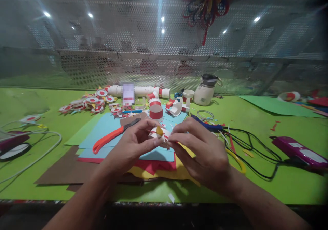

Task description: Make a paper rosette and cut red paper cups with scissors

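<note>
My left hand (134, 138) is closed on a small white and red paper craft piece (166, 134) with a pointed yellow bit (159, 131) standing out from it. From the other side my right hand (202, 149) has its thumb and fingers pinched together at the piece's right edge; whether they grip the piece itself or a tiny part on it cannot be made out. Light blue paper sheets (94, 134) lie under the hands. Close to my left hand rests an orange-handled tool (109, 139) with a dark end. A red and white paper roll (155, 110) stands just behind the craft piece.
Several red and white paper discs (92, 102) are heaped at the back left, beside a long white tube (146, 91). A bottle (204, 90) stands at the back. Black cords (252, 144) run to a purple device (301, 151) on the right; brown paper (58, 170) lies front left.
</note>
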The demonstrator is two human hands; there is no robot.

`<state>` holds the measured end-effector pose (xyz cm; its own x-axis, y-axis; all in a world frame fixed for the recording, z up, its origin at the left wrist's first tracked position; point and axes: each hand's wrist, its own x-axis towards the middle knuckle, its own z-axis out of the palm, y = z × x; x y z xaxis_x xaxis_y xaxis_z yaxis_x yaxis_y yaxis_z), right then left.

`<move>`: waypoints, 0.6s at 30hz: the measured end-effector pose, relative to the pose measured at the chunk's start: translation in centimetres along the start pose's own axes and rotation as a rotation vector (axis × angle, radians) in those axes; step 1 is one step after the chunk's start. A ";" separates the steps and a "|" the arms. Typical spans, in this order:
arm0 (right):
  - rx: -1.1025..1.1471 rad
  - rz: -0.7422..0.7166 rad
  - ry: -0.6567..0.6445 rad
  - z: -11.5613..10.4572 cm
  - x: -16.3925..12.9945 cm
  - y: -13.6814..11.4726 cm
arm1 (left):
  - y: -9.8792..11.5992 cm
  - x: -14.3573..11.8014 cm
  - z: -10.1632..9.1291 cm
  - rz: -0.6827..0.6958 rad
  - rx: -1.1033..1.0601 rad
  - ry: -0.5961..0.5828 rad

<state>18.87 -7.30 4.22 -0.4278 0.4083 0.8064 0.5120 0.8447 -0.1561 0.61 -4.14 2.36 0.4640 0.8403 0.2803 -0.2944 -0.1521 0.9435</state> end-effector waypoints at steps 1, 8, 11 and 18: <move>-0.023 -0.012 0.000 0.1 -0.1 0.0 | 0.0 0.0 0.0 0.001 0.001 0.003; -0.086 -0.054 0.020 0.7 -0.6 0.0 | -0.3 0.2 0.2 0.030 -0.039 0.041; -0.094 -0.078 0.032 0.9 -0.7 0.0 | -0.5 0.2 0.2 0.020 -0.059 0.052; -0.120 -0.120 0.069 1.4 -1.2 0.2 | -0.6 0.2 0.3 0.000 -0.077 0.027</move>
<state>18.41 -7.14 2.45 -0.4407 0.2788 0.8533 0.5471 0.8370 0.0091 1.13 -4.08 1.91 0.4417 0.8543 0.2740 -0.3583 -0.1120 0.9269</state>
